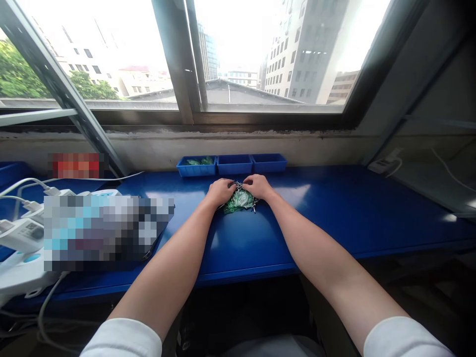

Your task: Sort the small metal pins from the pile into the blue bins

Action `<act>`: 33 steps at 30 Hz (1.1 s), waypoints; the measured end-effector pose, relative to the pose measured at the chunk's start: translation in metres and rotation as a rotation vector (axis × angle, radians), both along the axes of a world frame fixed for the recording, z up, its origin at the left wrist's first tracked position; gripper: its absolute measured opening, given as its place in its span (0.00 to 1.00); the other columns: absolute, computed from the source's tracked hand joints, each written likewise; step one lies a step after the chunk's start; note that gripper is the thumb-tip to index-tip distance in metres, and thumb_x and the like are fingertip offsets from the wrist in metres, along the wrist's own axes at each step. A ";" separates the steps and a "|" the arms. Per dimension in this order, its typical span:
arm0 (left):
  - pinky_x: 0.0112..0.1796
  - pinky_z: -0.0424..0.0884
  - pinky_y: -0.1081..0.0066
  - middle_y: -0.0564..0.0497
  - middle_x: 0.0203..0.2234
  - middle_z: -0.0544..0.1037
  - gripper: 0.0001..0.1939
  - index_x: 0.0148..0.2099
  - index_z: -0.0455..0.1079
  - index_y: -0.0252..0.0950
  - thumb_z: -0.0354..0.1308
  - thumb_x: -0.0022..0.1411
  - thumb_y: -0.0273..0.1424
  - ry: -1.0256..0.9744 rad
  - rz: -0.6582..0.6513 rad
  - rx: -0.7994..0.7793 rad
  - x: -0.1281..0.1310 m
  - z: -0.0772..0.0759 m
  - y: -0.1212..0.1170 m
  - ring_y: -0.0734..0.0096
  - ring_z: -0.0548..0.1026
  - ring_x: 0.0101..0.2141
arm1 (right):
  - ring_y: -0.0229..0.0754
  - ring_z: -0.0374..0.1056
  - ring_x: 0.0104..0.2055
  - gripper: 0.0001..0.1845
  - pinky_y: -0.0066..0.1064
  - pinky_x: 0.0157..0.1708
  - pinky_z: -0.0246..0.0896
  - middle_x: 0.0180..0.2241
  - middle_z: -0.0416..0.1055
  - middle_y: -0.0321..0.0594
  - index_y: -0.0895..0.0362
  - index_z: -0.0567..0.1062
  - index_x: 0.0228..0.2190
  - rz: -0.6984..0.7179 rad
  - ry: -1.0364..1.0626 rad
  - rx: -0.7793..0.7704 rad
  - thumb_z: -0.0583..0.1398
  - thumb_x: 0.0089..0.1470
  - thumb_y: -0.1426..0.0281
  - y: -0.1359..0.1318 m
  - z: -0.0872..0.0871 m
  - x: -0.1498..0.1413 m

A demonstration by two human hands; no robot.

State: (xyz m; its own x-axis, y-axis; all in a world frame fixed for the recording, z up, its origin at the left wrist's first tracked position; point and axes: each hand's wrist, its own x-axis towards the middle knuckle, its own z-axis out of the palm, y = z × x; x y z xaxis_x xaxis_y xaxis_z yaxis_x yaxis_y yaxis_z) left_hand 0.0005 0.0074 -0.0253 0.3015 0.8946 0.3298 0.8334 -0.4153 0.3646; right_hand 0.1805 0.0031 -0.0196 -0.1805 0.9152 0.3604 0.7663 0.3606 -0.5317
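A pile of dark and silver pieces (238,186) on green packaging (240,201) is touched by the fingertips of both hands, left (222,192) and right (258,187); whether anything is gripped cannot be told. Blue bins (235,164) are set just beyond the hands.

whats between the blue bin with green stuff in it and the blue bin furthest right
Another blue bin, visible in the head view.
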 end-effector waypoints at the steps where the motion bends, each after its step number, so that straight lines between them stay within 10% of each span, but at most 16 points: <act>1: 0.49 0.63 0.66 0.46 0.48 0.74 0.20 0.48 0.73 0.39 0.48 0.59 0.41 -0.006 -0.005 0.005 0.000 0.000 0.000 0.58 0.70 0.48 | 0.44 0.70 0.38 0.08 0.33 0.40 0.63 0.33 0.75 0.40 0.54 0.78 0.28 0.011 0.022 0.004 0.60 0.46 0.67 0.000 0.000 0.000; 33: 0.44 0.67 0.68 0.49 0.36 0.78 0.12 0.41 0.75 0.38 0.51 0.59 0.32 -0.190 -0.122 0.192 0.010 0.019 -0.020 0.64 0.74 0.39 | 0.37 0.68 0.29 0.12 0.29 0.33 0.63 0.25 0.71 0.34 0.56 0.67 0.39 0.213 0.449 0.031 0.56 0.49 0.69 -0.014 0.010 -0.011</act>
State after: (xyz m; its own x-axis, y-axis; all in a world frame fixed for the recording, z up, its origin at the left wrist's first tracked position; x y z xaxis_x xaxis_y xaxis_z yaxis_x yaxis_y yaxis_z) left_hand 0.0107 -0.0128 -0.0067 0.3195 0.7715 0.5501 0.6976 -0.5844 0.4145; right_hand 0.1694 -0.0110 -0.0092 -0.1833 0.8623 0.4720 0.3717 0.5053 -0.7788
